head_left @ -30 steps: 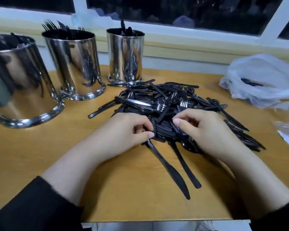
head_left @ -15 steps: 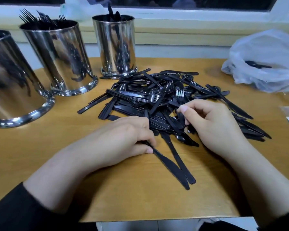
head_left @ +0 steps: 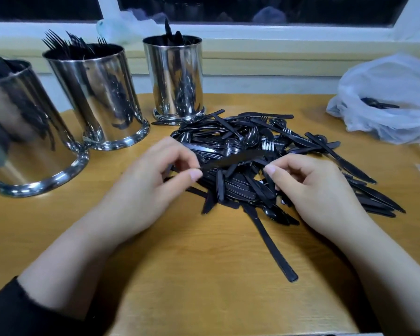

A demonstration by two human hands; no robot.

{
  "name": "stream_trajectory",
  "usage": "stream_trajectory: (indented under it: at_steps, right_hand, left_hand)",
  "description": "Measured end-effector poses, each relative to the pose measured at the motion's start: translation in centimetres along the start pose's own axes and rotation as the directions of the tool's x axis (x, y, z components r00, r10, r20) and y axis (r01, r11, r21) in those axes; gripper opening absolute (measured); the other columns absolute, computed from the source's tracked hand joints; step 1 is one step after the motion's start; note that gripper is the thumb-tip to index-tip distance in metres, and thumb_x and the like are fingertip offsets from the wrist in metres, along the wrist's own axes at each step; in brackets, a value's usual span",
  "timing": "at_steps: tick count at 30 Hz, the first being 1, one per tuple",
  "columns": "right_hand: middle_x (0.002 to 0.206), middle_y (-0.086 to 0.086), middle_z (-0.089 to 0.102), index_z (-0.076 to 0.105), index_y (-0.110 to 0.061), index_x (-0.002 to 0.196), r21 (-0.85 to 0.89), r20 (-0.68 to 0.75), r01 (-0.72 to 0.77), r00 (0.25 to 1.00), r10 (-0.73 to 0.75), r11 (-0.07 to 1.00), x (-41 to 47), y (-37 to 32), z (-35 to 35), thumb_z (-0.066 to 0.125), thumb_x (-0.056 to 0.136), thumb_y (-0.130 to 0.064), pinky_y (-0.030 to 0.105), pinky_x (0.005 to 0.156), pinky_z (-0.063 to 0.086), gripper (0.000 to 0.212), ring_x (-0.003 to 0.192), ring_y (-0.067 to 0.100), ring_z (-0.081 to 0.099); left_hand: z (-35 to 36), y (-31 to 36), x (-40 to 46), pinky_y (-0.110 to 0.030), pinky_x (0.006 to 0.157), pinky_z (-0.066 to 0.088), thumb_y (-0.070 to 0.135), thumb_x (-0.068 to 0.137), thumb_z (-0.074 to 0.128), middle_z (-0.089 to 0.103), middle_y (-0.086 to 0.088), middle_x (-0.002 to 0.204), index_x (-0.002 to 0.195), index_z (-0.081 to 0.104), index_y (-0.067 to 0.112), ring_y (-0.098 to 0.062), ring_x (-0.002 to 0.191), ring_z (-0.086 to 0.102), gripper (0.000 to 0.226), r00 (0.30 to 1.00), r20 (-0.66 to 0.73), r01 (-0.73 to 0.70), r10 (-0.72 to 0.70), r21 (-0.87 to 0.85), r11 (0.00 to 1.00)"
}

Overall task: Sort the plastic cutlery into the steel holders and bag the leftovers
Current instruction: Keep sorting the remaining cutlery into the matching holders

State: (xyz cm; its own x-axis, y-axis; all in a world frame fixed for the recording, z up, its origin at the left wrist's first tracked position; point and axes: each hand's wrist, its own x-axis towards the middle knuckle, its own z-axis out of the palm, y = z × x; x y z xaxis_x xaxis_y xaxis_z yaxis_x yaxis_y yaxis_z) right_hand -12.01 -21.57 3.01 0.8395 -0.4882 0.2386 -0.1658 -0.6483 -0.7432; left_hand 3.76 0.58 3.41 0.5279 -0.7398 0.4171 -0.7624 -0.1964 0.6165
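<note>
At frame centre, the left hand [head_left: 153, 180] pinched a knife [head_left: 233, 160] above the pile [head_left: 264, 166]; the right hand [head_left: 318, 190] pinched another piece there.

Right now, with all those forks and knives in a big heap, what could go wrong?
1. The left hand pinches one knife lifted over the pile; other pieces are tangled, so some may drag along and scatter.
2. One long knife already points toward the table edge and might get knocked off.
3. The right hand is digging among fork prongs, which could poke.
</note>
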Motion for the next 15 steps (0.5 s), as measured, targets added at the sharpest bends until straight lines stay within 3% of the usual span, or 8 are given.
stream_trajectory:
  at_steps: [2, 6, 9, 12, 15]
  right_hand:
    - [0.064, -0.007, 0.062, 0.07, -0.033, 0.081, -0.023, 0.026, -0.008, 1.0, 0.009, 1.0, 0.3, -0.6, 0.2, 0.063, 0.096, -0.04, 0.014, 0.051, 0.039, 0.018, 0.053, 0.009, 0.052]
    - [0.067, -0.006, 0.065, 0.068, -0.033, 0.08, -0.161, 0.115, -0.006, 0.993, 0.024, 0.987, 1.4, -2.3, 1.3, 0.067, 0.091, -0.048, 0.014, 0.051, 0.04, 0.019, 0.053, 0.007, 0.054]
    - [0.058, -0.006, 0.06, 0.065, -0.031, 0.079, -0.31, 0.143, 0.0, 0.989, 0.047, 0.951, 1.9, -3.6, 2.9, 0.064, 0.088, -0.06, 0.019, 0.052, 0.045, 0.03, 0.051, 0.006, 0.054]
    - [0.071, -0.01, 0.064, 0.061, -0.032, 0.079, -0.436, 0.144, -0.019, 0.985, 0.091, 0.9, 2.0, -4.4, 4.7, 0.059, 0.085, -0.071, 0.032, 0.066, 0.055, 0.04, 0.071, 0.008, 0.062]
    - [0.079, -0.011, 0.063, 0.057, -0.031, 0.08, -0.496, 0.133, -0.05, 0.982, 0.133, 0.867, 1.9, -4.9, 5.7, 0.058, 0.087, -0.071, 0.033, 0.071, 0.053, 0.04, 0.081, 0.013, 0.062]
  left_hand:
    - [-0.1, -0.2, 0.1, -0.016, 0.078, 0.046, 0.025, 0.101, 0.063, 0.065, 0.011, 0.093, 0.092, 0.061, 0.03, -0.006, 0.083, 0.06, 0.01, 0.979, -0.111, 0.159, -0.17, -0.106, 0.982]
    - [1.0, -0.4, 0.6, -0.028, 0.06, 0.051, 0.02, 0.107, 0.05, 0.067, 0.004, 0.073, 0.102, 0.054, 0.016, -0.01, 0.062, 0.06, 0.007, 0.899, -0.095, 0.368, -0.426, -0.361, 0.857]
    - [1.5, -1.0, 0.5, -0.026, 0.052, 0.037, 0.02, 0.109, 0.046, 0.051, 0.008, 0.064, 0.105, 0.053, 0.022, -0.011, 0.055, 0.043, 0.008, 0.848, -0.076, 0.435, -0.524, -0.465, 0.772]
    - [1.7, -1.6, 0.6, -0.027, 0.049, 0.03, 0.02, 0.11, 0.045, 0.044, 0.009, 0.063, 0.11, 0.061, 0.02, -0.011, 0.053, 0.035, 0.016, 0.822, -0.025, 0.47, -0.569, -0.535, 0.702]
    - [1.7, -1.7, 0.8, -0.026, 0.049, 0.03, 0.021, 0.11, 0.046, 0.042, 0.008, 0.064, 0.11, 0.066, 0.019, -0.012, 0.054, 0.034, 0.02, 0.822, -0.017, 0.471, -0.569, -0.541, 0.697]
